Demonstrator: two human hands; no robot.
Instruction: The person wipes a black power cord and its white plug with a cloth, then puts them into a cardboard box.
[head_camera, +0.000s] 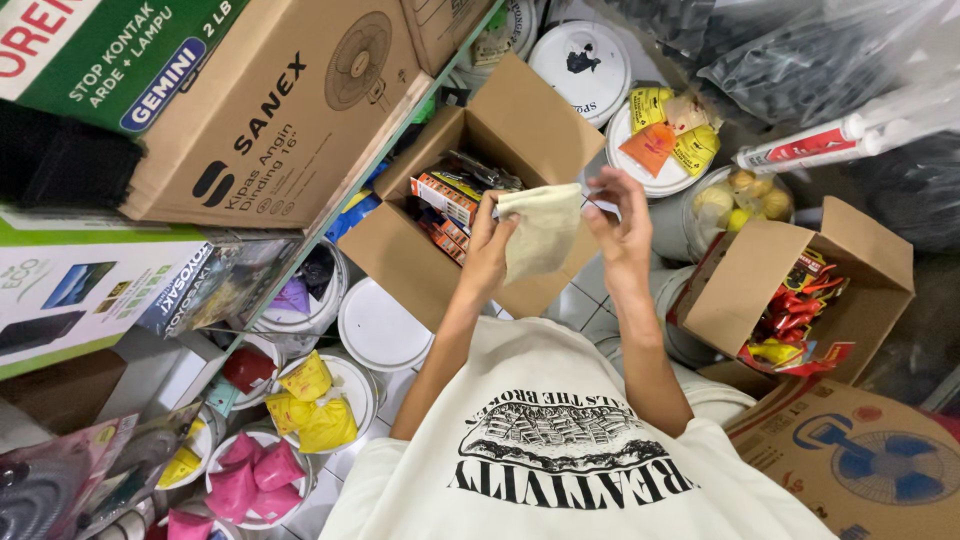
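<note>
I see my left hand (487, 250) pinching the left edge of a pale beige cloth (541, 232), fingers closed on the fabric. My right hand (622, 225) is raised at the cloth's right edge, fingers loosely curled; it appears to grip the upper corner, though I cannot tell how firmly. The two hands are apart, with the cloth hanging between them.

I hold the cloth just over the near wall of an open cardboard box (530, 125), and I'll place everything else from that box. Inside it lie small orange and white packets (445, 200) stacked along its left side, with darker items behind them. To the right of the box stands a white bucket lid with orange and yellow sachets (668, 135) on top, and beyond that a tub of yellowish round pieces (740, 195). Further right of the box is a second open carton (860, 270) holding red and yellow wrappers (795, 315). Below and left of the box, white buckets sit on the tiled floor; one carries yellow bags (305, 400), another pink bags (255, 470). To the left of the box, large printed cartons (270, 110) rest on a shelf. Above right of the box lie white tubes with red labels (820, 145).
</note>
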